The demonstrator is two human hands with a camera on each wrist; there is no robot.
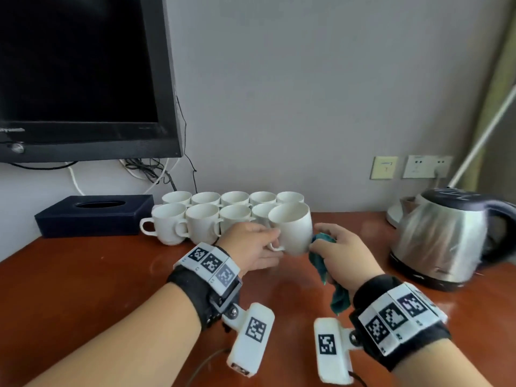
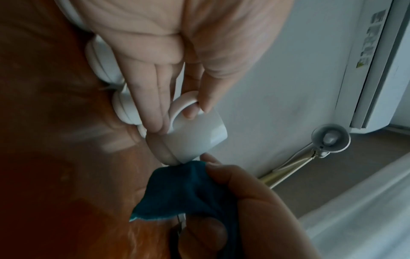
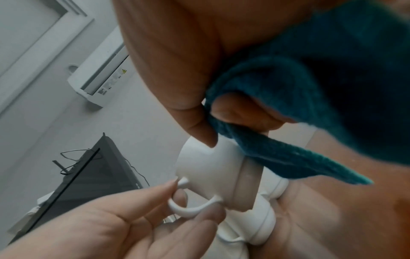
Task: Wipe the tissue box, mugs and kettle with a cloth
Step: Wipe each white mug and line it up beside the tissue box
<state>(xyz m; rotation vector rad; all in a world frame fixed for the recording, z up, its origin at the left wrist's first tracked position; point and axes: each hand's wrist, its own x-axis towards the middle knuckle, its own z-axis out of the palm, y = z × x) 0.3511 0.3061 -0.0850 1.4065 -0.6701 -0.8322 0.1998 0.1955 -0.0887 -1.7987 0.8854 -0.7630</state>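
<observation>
A hotel-style room, it seems: behind the held mug [image 1: 293, 229] stand rows of matching white mugs [image 1: 203, 216], with a tissue box [image 1: 95, 215] and wall-mounted television [image 1: 81, 76] to its left, a kettle [image 1: 444, 236] and wall sockets [image 1: 427, 166] to its right, and an air conditioner [image 3: 99, 77] overhead.

A plain pale grey wall [image 1: 279, 93] stands behind a glossy reddish-brown wooden table [image 1: 83, 289]. A black flat-screen television [image 1: 78, 74], switched off, is at the upper left, with dark and white cables [image 1: 150, 170] hanging below it. Low on the wall to the right are a beige switch plate [image 1: 384, 167] and a white double socket [image 1: 425, 166]. A yellowish-green curtain [image 1: 497, 107] hangs at the far right, with a white pole [image 1: 480, 138] leaning across it. The wrist views show a white air-conditioning unit [image 3: 99, 77] mounted high on the wall.
</observation>
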